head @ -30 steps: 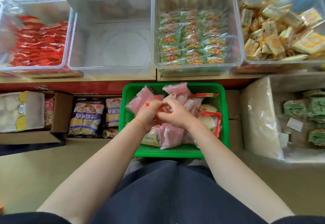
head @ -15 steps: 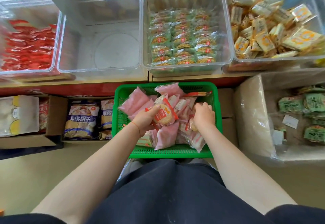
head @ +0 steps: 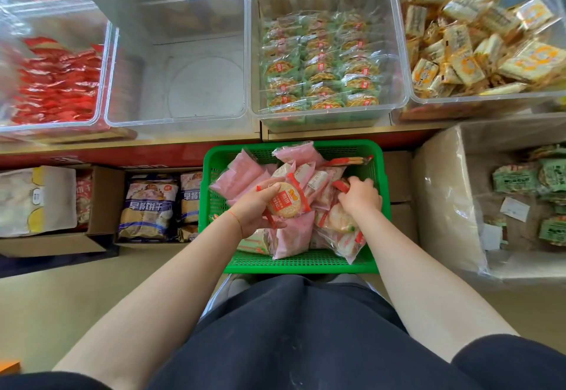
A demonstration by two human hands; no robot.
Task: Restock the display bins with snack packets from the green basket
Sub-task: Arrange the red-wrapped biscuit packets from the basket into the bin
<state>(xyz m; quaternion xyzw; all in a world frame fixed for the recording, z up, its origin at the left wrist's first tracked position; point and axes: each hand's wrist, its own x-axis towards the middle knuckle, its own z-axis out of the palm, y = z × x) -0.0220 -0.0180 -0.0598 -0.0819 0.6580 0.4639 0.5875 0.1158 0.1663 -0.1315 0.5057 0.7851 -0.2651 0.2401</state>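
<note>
From the head view, a round rice-cracker packet [head: 286,203] was gripped by the left hand [head: 255,206] above the green basket [head: 294,262]; packets there were clutched by the right hand [head: 361,196]. Light, crinkly, breakable (judged): sealed edges suit holding.

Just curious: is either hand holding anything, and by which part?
The left hand holds a rice cracker packet by its left side. The right hand grips packets in the green basket.

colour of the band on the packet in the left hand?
Red-orange band across a clear round rice cracker packet, held by the left hand. Head view.
</note>
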